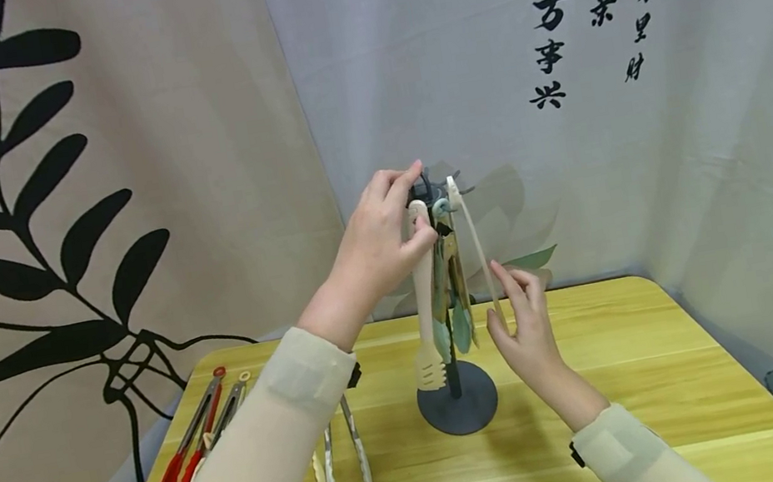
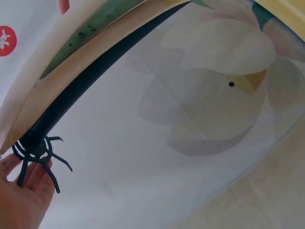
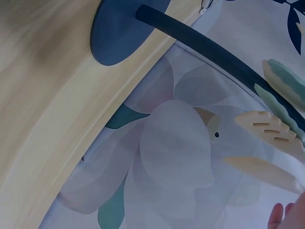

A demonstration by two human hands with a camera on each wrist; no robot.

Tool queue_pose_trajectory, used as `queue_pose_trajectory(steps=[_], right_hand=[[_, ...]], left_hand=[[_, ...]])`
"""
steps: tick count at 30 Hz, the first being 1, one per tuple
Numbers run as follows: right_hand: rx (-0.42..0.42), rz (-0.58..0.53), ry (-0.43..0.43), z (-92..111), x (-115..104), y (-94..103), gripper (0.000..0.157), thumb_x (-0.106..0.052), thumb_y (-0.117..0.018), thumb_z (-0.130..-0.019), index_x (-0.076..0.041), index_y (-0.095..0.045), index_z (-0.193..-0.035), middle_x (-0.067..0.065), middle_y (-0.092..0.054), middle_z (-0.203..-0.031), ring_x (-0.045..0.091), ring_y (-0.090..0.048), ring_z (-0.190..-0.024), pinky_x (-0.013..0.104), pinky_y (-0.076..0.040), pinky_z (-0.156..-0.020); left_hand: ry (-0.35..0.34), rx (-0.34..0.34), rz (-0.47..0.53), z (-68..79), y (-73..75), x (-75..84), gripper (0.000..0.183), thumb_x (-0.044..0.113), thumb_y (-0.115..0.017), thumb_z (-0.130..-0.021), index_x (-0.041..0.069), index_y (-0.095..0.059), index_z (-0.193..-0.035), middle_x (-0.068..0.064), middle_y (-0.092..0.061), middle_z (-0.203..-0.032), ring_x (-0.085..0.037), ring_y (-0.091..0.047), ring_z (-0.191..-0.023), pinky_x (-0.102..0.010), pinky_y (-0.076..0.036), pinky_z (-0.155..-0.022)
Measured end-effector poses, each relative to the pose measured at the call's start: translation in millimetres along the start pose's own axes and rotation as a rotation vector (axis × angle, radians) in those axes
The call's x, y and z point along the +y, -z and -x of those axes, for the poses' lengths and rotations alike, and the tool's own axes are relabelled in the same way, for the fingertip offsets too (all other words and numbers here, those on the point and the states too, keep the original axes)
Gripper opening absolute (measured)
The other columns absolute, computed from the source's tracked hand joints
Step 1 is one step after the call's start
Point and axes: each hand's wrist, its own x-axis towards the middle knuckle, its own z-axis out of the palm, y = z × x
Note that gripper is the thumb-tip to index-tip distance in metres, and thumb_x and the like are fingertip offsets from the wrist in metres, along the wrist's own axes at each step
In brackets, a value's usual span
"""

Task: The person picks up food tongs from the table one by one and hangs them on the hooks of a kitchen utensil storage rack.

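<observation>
A dark utensil rack [image 1: 460, 410] with a round base and a ring of hooks at its top stands on the table. My left hand [image 1: 378, 234] is at the top of the rack, its fingers around the hook ring [image 2: 35, 155]. Its thumb overlaps the head of a cream utensil with a slotted end [image 1: 430, 365]. Green and tan utensils [image 1: 461, 322] hang around the post. On the rack's right side hangs a slim cream utensil [image 1: 473, 236], slanting outward. My right hand [image 1: 529, 328] is at its lower end, thumb and fingers extended on either side of it.
Red-tipped tongs [image 1: 176, 481] lie on the wooden table [image 1: 605, 375] at the left, with other tongs beside them. Tongs with pale ends [image 1: 363, 464] lie near the front, partly behind the left sleeve. A printed curtain [image 1: 210, 134] hangs behind the table.
</observation>
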Motion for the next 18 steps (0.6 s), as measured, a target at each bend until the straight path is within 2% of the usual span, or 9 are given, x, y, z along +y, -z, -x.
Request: queue_pose_trajectory(steps=[8, 18], right_hand=[[0.002, 0.007, -0.013, 6.4, 3.6, 1.9, 0.068, 0.006, -0.058, -0.082, -0.013, -0.040, -0.144, 0.020, -0.040, -0.119, 0.028, -0.043, -0.099, 0.036, -0.035, -0.083], [-0.009, 0.021, -0.035, 11.2, 7.4, 2.5, 0.067, 0.006, -0.058, -0.081, -0.012, -0.041, -0.144, 0.020, -0.040, -0.117, 0.029, -0.044, -0.098, 0.039, -0.037, -0.084]], left_hand=[[-0.021, -0.029, -0.054, 0.5, 1.0, 3.3, 0.067, 0.025, -0.051, -0.086, 0.013, -0.031, -0.149, -0.008, -0.047, -0.132, -0.020, -0.049, -0.110, -0.034, -0.044, -0.090], [-0.050, -0.012, -0.157, -1.7, -0.3, 11.9, 0.068, 0.032, -0.056, -0.086, 0.012, -0.035, -0.147, -0.010, -0.048, -0.131, -0.024, -0.053, -0.108, -0.039, -0.044, -0.094]])
